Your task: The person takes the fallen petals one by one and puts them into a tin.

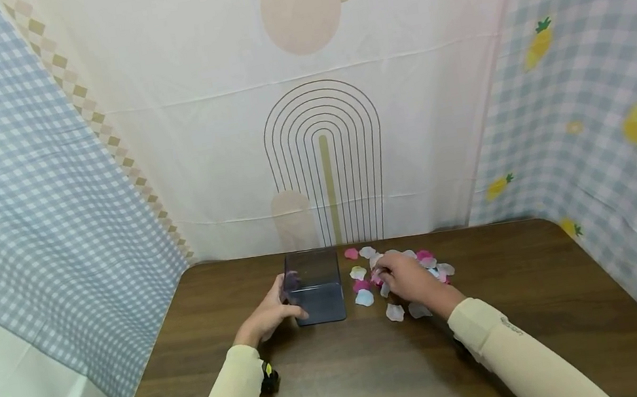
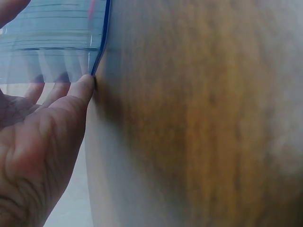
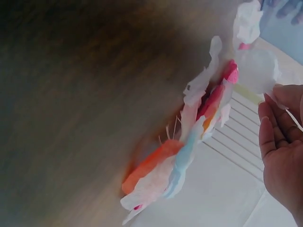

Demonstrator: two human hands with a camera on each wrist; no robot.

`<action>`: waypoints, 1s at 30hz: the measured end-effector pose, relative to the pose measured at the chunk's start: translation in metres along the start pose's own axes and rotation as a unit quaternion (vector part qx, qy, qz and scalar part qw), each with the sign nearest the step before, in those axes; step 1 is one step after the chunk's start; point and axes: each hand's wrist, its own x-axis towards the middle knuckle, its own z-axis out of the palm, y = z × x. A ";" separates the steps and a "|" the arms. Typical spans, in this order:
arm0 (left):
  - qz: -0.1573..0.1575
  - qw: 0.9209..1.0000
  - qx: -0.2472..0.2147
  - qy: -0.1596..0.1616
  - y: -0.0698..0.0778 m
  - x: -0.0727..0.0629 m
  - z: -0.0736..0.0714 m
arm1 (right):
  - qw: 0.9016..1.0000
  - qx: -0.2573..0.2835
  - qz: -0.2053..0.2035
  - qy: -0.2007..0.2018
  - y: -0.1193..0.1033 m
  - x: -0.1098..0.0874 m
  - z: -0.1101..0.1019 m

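My left hand (image 1: 270, 313) grips the left side of a see-through bluish-grey plastic box (image 1: 318, 305), which stands on the table. In the left wrist view its fingers show through the box wall (image 2: 52, 42), with one fingertip at the box's edge. Just right of the box, my right hand (image 1: 409, 275) reaches over a loose spread of petals. Between its thumb and fingers it pinches a thin, whitish petal (image 3: 258, 71). Beneath and around that hand lie pink, white, pale blue and orange petals (image 3: 154, 165), part of them hidden by the hand in the head view.
The brown wooden table (image 1: 357, 371) ends at a white printed curtain (image 1: 216, 172) behind the box. Checked cloth (image 1: 612, 134) hangs at both sides. Some single petals, such as a pale blue petal (image 1: 364, 298), lie between the box and the right hand.
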 end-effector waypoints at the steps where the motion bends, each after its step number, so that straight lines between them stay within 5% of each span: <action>1: 0.000 1.000 -0.001 0.000 0.000 0.000 0.000 | 1.000 0.005 0.005 0.004 0.001 -0.001 -0.002; 20: -0.035 0.999 0.018 -0.015 0.003 0.000 -0.001 | 0.996 -0.001 -0.025 0.082 -0.012 0.001 -0.029; 30: -0.017 0.999 0.016 -0.021 0.001 0.001 0.000 | 0.994 0.003 -0.028 0.101 -0.021 0.003 -0.036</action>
